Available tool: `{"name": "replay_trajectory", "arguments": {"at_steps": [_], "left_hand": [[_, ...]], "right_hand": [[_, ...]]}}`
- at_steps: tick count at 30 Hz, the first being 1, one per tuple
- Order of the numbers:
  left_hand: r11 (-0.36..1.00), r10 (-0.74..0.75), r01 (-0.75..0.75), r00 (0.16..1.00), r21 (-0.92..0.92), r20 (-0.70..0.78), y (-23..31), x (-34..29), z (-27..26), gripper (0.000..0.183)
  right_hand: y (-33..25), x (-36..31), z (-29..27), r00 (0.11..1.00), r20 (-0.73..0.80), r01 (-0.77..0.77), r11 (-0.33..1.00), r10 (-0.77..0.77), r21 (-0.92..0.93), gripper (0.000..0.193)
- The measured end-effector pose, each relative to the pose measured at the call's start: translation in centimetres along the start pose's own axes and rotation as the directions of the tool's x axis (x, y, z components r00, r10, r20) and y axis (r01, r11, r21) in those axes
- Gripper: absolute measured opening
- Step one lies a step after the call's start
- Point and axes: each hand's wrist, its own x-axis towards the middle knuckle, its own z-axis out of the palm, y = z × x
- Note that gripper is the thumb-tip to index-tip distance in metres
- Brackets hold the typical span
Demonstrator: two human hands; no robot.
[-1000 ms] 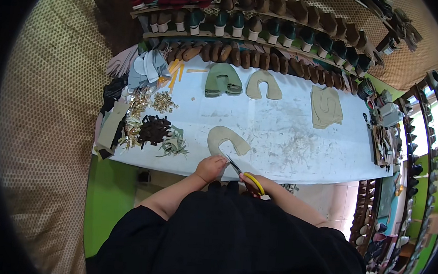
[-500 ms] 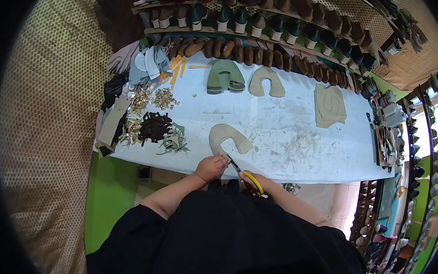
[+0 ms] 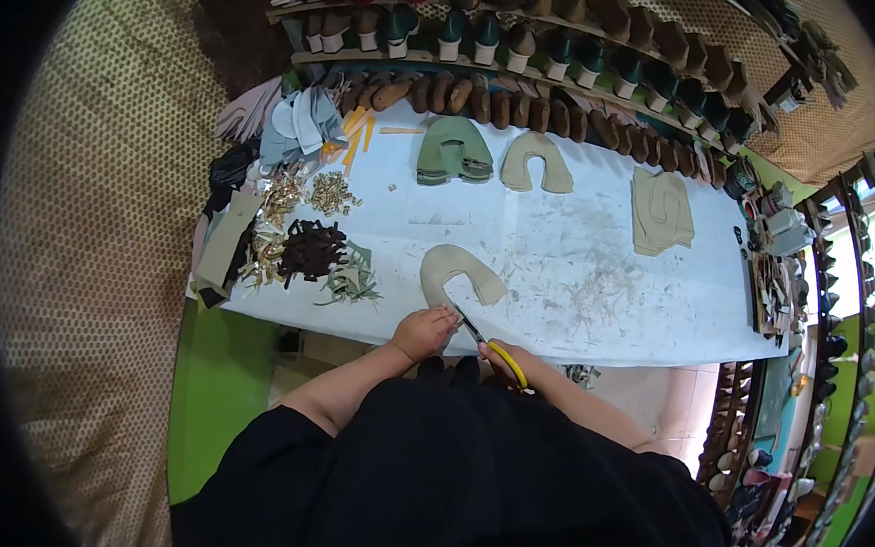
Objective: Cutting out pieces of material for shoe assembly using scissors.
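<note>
A beige horseshoe-shaped leather piece (image 3: 442, 268) lies on the white-covered table (image 3: 550, 240), close to its front edge. My left hand (image 3: 426, 334) is closed on the near end of its left arm. Yellow-handled scissors (image 3: 505, 362) are in my right hand (image 3: 496, 355), whose fingers are wrapped round the handles. Their dark blades point up and left, with the tips at the leather beside my left fingertips. Whether the blades are parted is too small to make out. The piece's other arm rests flat, pointing right.
Farther back lie a stack of green curved pieces (image 3: 451, 139), a beige stack (image 3: 554, 164) and flat beige sheets (image 3: 663, 205). Dark brown scraps (image 3: 311, 252), green strips (image 3: 353, 280) and small gold pieces (image 3: 333, 194) are heaped at left. Shoe lasts (image 3: 503, 110) line the back edge.
The whole view has shifted very slightly. My hands, the scissors and the leather piece keep nearly the same places relative to each other.
</note>
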Motion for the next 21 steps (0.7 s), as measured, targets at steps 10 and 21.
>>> {"name": "replay_trajectory", "arguments": {"at_steps": [10, 21], "left_hand": [[1.0, -0.022, 0.021, 0.999, 0.021, 0.033, 0.5, -0.2, -0.2, 0.02], [1.0, -0.001, 0.001, 1.0, 0.002, 0.02, 0.5, -0.1, -0.5, 0.023]], "right_hand": [[2.9, 2.3, 0.5, 0.978, -0.116, 0.143, 0.959, -0.176, -0.246, 0.06], [2.5, 2.4, 0.4, 0.987, -0.113, 0.086, 0.968, -0.116, -0.237, 0.061]]}}
